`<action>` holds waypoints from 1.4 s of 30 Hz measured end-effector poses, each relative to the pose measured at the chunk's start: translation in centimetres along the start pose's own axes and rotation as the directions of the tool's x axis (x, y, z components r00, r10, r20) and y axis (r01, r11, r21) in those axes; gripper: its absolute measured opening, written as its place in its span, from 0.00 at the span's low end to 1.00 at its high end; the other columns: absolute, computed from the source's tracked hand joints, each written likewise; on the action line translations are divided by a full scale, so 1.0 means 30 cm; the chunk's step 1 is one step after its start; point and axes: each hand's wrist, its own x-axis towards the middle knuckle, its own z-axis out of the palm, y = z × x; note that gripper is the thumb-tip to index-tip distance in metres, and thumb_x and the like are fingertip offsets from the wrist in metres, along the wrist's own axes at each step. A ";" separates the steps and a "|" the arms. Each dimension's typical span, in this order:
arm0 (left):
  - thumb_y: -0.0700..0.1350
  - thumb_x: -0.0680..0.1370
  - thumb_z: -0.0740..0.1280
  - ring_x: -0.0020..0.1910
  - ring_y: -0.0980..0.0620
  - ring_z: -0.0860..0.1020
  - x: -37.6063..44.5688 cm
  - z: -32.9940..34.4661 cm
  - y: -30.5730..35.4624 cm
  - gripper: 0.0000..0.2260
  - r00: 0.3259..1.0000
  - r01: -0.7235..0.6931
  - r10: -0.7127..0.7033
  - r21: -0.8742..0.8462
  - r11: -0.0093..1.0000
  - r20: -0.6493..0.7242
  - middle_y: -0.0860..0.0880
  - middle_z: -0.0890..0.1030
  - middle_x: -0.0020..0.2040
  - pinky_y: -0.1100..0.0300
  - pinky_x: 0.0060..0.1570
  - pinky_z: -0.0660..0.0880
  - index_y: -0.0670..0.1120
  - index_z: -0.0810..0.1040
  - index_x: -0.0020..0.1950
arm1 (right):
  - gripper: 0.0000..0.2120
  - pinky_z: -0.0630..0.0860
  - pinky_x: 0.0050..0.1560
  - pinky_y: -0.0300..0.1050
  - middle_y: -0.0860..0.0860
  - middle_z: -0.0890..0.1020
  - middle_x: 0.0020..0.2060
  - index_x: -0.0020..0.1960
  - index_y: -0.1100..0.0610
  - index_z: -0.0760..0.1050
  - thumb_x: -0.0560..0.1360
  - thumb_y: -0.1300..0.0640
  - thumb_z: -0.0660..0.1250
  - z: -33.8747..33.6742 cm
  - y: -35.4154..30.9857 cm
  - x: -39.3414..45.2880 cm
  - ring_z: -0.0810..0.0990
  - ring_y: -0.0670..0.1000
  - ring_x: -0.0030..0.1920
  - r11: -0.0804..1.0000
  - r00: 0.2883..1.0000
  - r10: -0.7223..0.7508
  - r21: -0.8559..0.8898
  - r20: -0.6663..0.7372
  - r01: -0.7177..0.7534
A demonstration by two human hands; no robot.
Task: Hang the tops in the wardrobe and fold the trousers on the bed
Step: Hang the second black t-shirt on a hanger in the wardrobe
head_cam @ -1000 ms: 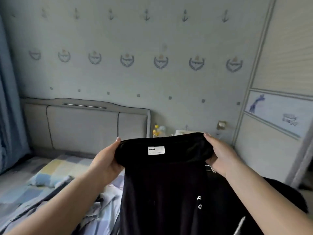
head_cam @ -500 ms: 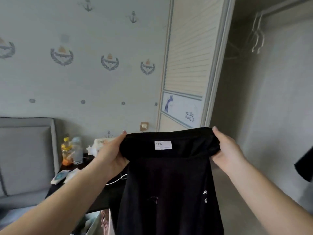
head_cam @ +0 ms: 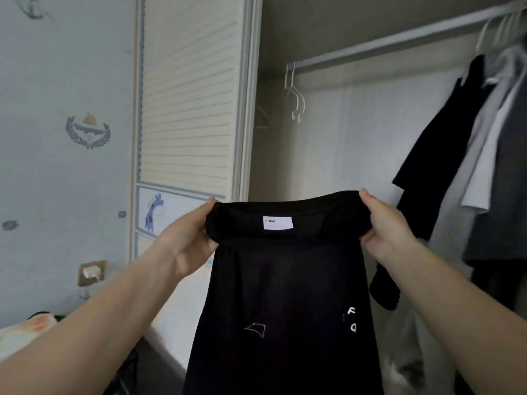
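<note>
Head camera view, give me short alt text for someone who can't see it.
Left hand and right hand grip a black garment by its top edge, held up before an open wardrobe with empty white hangers and hung clothes on its rail.

"FPA" on white label (head_cam: 277, 222) of black garment (head_cam: 285, 295), white "F" lower right

both arms outstretched, left hand (head_cam: 186, 246) and right hand (head_cam: 387, 226) fingers curled, gripping.

One black garment (head_cam: 285, 280) is held by two hands, the left hand (head_cam: 185, 246) and the right hand (head_cam: 387, 226). Two empty white hangers (head_cam: 295, 95) are hung on one wardrobe rail (head_cam: 385, 44); farther right along the rail, several hung garments (head_cam: 470, 155) are seen, their number unclear.
</note>
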 end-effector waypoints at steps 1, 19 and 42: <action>0.45 0.79 0.65 0.35 0.57 0.82 0.047 0.020 0.007 0.14 1.000 -0.003 0.003 0.009 1.000 0.030 0.49 0.83 0.37 0.66 0.33 0.78 0.46 0.84 0.37 | 0.08 0.81 0.34 0.44 0.53 0.86 0.40 0.48 0.58 0.81 0.76 0.53 0.68 0.001 -0.021 0.029 0.85 0.51 0.39 0.999 0.999 -0.036 -0.023 -0.023 0.036; 0.37 0.81 0.60 0.42 0.55 0.80 0.769 0.460 0.061 0.10 0.952 -0.256 0.215 0.182 0.949 0.217 0.47 0.81 0.47 0.66 0.31 0.77 0.46 0.78 0.56 | 0.14 0.77 0.45 0.45 0.55 0.80 0.43 0.49 0.62 0.78 0.78 0.51 0.63 -0.022 -0.381 0.714 0.80 0.52 0.44 0.749 0.883 -0.470 -0.524 0.010 0.405; 0.33 0.79 0.63 0.44 0.46 0.79 1.366 0.722 0.197 0.10 0.856 -0.517 0.436 0.499 0.696 0.278 0.36 0.81 0.53 0.55 0.50 0.78 0.38 0.78 0.59 | 0.21 0.79 0.53 0.57 0.64 0.79 0.53 0.60 0.65 0.74 0.82 0.49 0.53 0.525 -0.469 1.381 0.80 0.63 0.54 0.132 0.762 -0.461 -0.814 0.455 0.566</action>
